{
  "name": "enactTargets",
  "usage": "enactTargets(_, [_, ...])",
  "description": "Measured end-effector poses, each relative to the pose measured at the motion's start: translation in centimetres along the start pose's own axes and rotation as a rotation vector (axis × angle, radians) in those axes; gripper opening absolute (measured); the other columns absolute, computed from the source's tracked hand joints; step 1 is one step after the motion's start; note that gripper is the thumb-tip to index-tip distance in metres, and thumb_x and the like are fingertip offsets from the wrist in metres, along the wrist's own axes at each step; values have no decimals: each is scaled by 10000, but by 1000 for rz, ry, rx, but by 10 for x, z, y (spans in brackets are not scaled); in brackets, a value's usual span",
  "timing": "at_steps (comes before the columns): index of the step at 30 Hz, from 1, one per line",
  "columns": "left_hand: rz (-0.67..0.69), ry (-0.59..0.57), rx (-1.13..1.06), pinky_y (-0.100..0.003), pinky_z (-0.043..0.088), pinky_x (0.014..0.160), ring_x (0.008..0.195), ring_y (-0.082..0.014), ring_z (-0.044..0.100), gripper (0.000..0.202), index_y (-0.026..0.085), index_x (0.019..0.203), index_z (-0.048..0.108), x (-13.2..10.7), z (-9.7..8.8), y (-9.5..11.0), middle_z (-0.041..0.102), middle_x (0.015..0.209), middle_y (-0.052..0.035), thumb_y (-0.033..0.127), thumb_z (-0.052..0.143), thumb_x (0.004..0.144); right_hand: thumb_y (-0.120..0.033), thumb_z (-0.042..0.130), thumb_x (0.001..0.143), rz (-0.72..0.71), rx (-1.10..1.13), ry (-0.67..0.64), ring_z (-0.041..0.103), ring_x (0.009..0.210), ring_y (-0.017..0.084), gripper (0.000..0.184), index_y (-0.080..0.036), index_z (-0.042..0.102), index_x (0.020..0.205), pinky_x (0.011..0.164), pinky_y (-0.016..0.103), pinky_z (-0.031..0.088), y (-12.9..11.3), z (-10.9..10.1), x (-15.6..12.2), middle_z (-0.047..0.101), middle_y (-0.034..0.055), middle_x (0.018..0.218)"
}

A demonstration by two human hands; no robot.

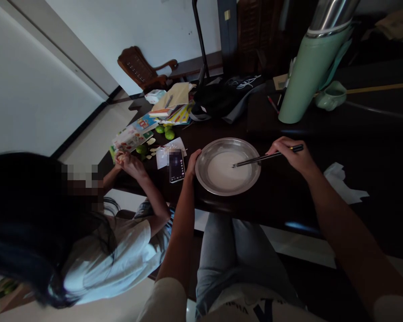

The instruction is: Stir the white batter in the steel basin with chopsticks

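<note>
A round metal plate with a white liquid or batter in it sits near the table's front edge. My left hand rests against the plate's left rim, fingers curled on it. A pair of dark chopsticks is pinched in my right hand, and their tips dip into the white contents near the plate's middle. A phone lies just left of my left hand.
A person sits at my left, hands together near green limes and peel pieces. Books and papers, a dark bag, a tall green flask, a green cup and a crumpled tissue lie on the dark table.
</note>
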State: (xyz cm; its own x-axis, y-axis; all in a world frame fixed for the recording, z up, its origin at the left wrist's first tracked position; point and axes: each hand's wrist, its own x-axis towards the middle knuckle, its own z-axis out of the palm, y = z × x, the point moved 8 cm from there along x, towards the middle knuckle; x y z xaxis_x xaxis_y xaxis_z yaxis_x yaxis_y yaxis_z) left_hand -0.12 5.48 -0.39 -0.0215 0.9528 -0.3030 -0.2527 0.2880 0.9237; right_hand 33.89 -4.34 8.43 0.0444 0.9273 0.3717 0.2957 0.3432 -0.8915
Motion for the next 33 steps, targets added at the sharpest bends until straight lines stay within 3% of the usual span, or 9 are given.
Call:
enactTargets(3, [2,-13,-4,-249,394,564,524,-101,485,279,168,620,580,0,1,0,553,564,43,315,737,798,-562,588,924,-26,27,-104,686,797,242,425,-285,753,647,818,426,546,-4,13,-2,715,42,783])
enactTargets(6, [-14,-32,-11,-243,378,548,512,-97,473,282,166,619,578,3,2,-2,546,557,47,321,744,785,-552,643,890,-56,10,-167,693,875,240,333,-292,793,747,858,415,552,-6,27,-3,732,45,859])
enactTargets(12, [-6,-44,-21,-228,378,518,486,-83,455,296,167,604,572,6,2,-3,545,545,48,322,762,768,-592,579,924,-33,-12,18,669,774,236,447,-288,750,644,826,439,538,3,-5,3,699,49,755])
enactTargets(15, [8,-46,-27,-222,381,514,488,-78,452,286,166,608,569,5,3,-1,543,548,52,308,765,761,-598,566,928,-32,15,-84,673,757,229,456,-287,754,651,801,430,542,-1,7,2,712,43,772])
enactTargets(18, [11,-33,-34,-226,378,511,493,-81,459,274,166,607,570,5,2,0,541,549,50,298,753,762,-562,639,891,-48,3,-169,689,853,238,337,-295,793,756,846,420,545,-4,22,0,729,43,849])
enactTargets(23, [-7,-41,-16,-239,393,536,507,-93,481,264,166,629,595,10,-3,-5,563,573,39,322,755,770,-554,589,927,-25,-2,-14,673,785,234,415,-288,747,650,827,434,530,1,4,4,699,44,759])
enactTargets(25, [-14,-40,-2,-241,391,543,506,-92,473,270,169,627,592,13,-5,-7,555,574,41,327,751,776,-573,570,932,-18,21,-38,667,751,229,452,-286,734,622,802,433,530,1,7,3,691,42,738])
enactTargets(29, [-2,-23,-8,-236,392,545,507,-86,461,275,174,620,572,15,-6,-6,546,577,48,316,756,767,-585,626,892,-33,5,-159,682,856,241,361,-297,783,741,854,431,541,-5,27,0,730,45,842])
enactTargets(33, [23,-28,-9,-232,390,538,507,-87,454,285,177,610,551,12,-4,-2,530,559,49,305,751,769,-608,611,894,-14,-23,-38,676,833,243,409,-285,756,689,855,443,534,0,13,3,716,50,793])
